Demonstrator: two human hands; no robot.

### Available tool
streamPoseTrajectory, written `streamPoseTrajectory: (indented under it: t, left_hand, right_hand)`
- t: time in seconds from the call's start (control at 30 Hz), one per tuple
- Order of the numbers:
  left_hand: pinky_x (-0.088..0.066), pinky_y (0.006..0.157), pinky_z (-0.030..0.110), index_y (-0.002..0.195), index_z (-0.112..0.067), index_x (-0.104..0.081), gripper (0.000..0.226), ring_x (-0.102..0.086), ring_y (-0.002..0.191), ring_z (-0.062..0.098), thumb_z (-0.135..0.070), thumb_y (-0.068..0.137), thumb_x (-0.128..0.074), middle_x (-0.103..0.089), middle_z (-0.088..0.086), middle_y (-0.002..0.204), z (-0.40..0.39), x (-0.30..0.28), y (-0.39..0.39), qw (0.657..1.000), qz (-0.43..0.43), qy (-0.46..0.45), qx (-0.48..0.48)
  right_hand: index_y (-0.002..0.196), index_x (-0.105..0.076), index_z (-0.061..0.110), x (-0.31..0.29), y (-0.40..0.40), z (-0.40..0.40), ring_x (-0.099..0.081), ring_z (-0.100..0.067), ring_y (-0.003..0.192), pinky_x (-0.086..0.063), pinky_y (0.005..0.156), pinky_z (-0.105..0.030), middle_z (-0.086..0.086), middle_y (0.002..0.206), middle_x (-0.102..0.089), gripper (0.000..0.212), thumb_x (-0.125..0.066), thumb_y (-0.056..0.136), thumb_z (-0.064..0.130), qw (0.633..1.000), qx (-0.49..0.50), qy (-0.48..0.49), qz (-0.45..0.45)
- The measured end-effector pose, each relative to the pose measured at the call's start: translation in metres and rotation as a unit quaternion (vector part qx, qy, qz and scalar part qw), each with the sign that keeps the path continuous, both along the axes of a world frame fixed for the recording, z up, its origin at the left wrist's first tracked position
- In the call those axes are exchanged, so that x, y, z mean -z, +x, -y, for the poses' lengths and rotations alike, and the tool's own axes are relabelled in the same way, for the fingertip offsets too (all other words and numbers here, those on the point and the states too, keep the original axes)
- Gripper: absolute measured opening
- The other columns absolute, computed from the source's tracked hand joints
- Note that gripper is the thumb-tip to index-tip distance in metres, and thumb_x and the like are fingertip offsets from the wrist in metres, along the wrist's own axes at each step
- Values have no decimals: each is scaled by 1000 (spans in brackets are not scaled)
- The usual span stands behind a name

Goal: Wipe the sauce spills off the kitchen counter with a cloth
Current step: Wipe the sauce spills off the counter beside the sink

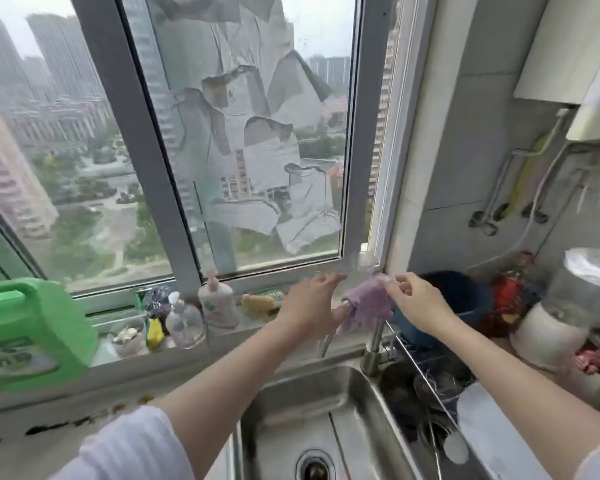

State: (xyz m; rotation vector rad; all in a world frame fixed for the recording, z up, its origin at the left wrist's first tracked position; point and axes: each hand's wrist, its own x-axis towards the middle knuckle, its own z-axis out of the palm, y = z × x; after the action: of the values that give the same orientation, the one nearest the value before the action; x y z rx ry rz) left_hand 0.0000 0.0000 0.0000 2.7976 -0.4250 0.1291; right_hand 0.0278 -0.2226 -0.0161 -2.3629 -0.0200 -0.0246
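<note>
A lilac cloth [369, 301] hangs draped over the top of the steel faucet [373, 344], which stands at the back right corner of the sink [291, 407], just below the window frame [355, 216]. Both arms reach out over the sink to that faucet. The left hand [309, 306] sits just left of the faucet top with its fingers spread and fairly straight, fingertips up near the window frame; its grip looks open, and whether it touches the cloth's left edge cannot be told through the blur. The right hand [418, 303] is just right of the faucet, its thumb and forefinger pinched together on the cloth's upper right corner, the other fingers curled loosely behind. Dark sauce spills [59, 426] streak the pale table [32, 455] well to the left of the faucet, in front of a large green jug [32, 332]. On the sill left of the faucet stand a pump bottle [219, 301], a clear dispenser [184, 323] and a yellow sponge [257, 304]. Right of the faucet a dark blue bowl [465, 303] sits behind the right wrist, with a wire rack [426, 372] running from the faucet base toward the near edge, and a white blender [565, 306] farther right against the tiled wall.
</note>
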Motion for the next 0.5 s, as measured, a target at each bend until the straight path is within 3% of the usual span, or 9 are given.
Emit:
streamPoseTrajectory:
  t: [0.13, 0.2, 0.3, 0.43, 0.5]
  left_hand:
    - [-49, 95, 41, 149, -32, -35, 68, -57, 118, 31, -38, 87, -60, -60, 8, 132, 23, 25, 27, 997, -59, -45, -11]
    - [-52, 86, 38, 141, -34, -46, 62, -63, 107, 27, -35, 81, -62, -69, 3, 117, 28, 35, 33, 995, -42, -82, -28]
    - [-51, 73, 32, 123, -37, -60, 45, -64, 87, 18, -32, 79, -62, -70, -6, 96, 32, 44, 32, 988, 9, -150, -48]
    - [-52, 76, 36, 110, -37, -65, 31, -61, 85, 11, -39, 80, -57, -66, -13, 95, 24, 53, 27, 970, 24, -240, -36]
    - [-53, 77, 35, 107, -33, -68, 25, -63, 88, 9, -32, 84, -58, -69, -14, 97, 10, 53, 22, 958, 49, -281, -33]
  right_hand:
    - [120, -60, 16, 17, 30, 1, -58, -18, 96, -44, 75, -31, 2, 104, -62, 45, -58, 93, 52, 999, 2, 44, -26]
    - [103, -63, 14, 28, 41, -1, -61, -18, 87, -49, 71, -33, 3, 92, -63, 38, -63, 90, 49, 997, -6, 67, -33]
    - [80, -61, 6, 35, 48, -1, -52, -16, 69, -41, 62, -30, -1, 74, -59, 37, -68, 88, 41, 995, -31, 99, -7]
    - [74, -57, 3, 24, 37, -12, -43, -11, 58, -39, 58, -27, -2, 63, -50, 33, -71, 88, 29, 981, -71, 173, 60]
    - [73, -54, 3, 13, 27, -25, -42, -9, 57, -38, 57, -22, -1, 63, -48, 33, -70, 89, 27, 972, -80, 202, 91]
